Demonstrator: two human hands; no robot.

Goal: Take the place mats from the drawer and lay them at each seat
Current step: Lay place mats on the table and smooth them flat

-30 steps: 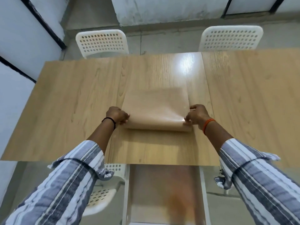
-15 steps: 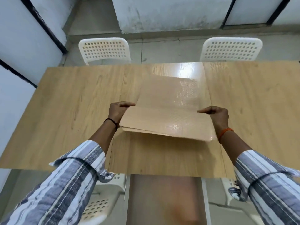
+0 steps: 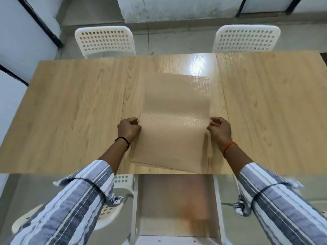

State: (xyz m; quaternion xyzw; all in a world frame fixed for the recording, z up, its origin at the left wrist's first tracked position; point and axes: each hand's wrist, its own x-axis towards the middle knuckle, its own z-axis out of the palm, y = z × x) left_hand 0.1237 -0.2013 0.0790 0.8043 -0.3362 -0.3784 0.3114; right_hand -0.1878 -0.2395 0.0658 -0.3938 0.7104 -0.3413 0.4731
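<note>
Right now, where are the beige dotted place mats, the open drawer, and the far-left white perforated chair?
Beige dotted place mats [image 3: 174, 124], head view, middle.
Open drawer [image 3: 177, 200], head view, floor.
Far-left white perforated chair [image 3: 104, 39], head view, backrest.

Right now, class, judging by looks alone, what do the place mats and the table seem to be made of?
Place mats: probably flexible plastic or vinyl; beige, slightly glossy, embossed dot texture, surface bowing.
Table: wood-look, likely laminate; printed-looking grain, smooth sheen with a glare spot.

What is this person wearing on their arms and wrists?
Both arms are in loose long shirt sleeves striped in grey, blue-grey and white, pushed up so the forearms are bare; the cuffs hang open. The left hand has a thin black band round its wrist. The right hand has a thin orange band round its wrist. No gloves or rings are visible.
</note>
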